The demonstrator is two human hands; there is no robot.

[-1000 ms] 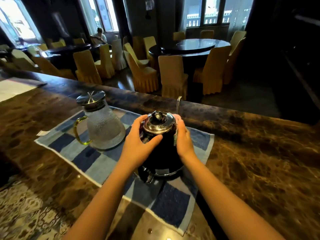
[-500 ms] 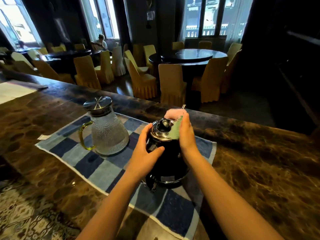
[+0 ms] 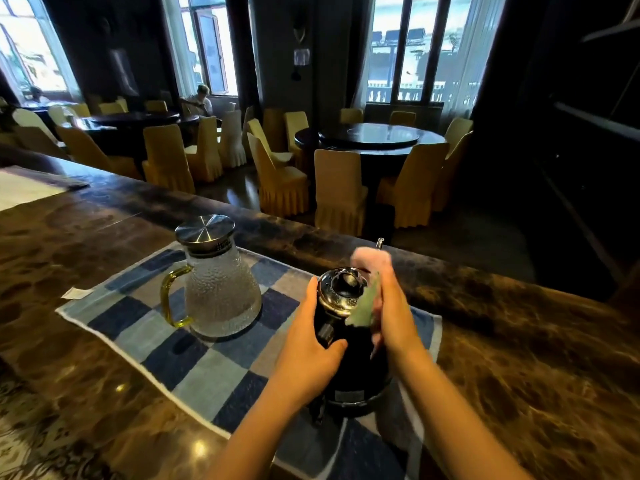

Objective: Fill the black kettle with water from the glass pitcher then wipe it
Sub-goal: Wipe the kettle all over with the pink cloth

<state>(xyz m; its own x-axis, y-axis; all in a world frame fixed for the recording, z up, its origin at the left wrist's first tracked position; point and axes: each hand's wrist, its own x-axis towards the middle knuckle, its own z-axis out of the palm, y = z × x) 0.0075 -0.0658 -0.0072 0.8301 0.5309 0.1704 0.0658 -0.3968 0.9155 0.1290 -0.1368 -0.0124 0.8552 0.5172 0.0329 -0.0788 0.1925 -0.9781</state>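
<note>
The black kettle (image 3: 353,362) with a shiny metal lid (image 3: 341,289) stands on a blue checked towel (image 3: 194,362). My left hand (image 3: 311,344) grips the kettle's left side near its handle. My right hand (image 3: 393,317) presses a pink and green cloth (image 3: 369,282) against the kettle's right upper side and lid rim. The kettle's thin spout tip (image 3: 380,242) shows behind the cloth. The glass pitcher (image 3: 221,292), with a steel lid and yellow handle, stands upright on the towel to the left, apart from the kettle.
The towel lies on a dark brown marble counter (image 3: 519,358), whose far edge runs just behind the kettle. A white sheet (image 3: 20,190) lies at the far left. Beyond are round tables with yellow-covered chairs (image 3: 341,188) and seated people by the windows.
My right hand with the cloth has come up from the kettle's side to the lid rim, then slid a little down its right edge. My left hand keeps its grip.
</note>
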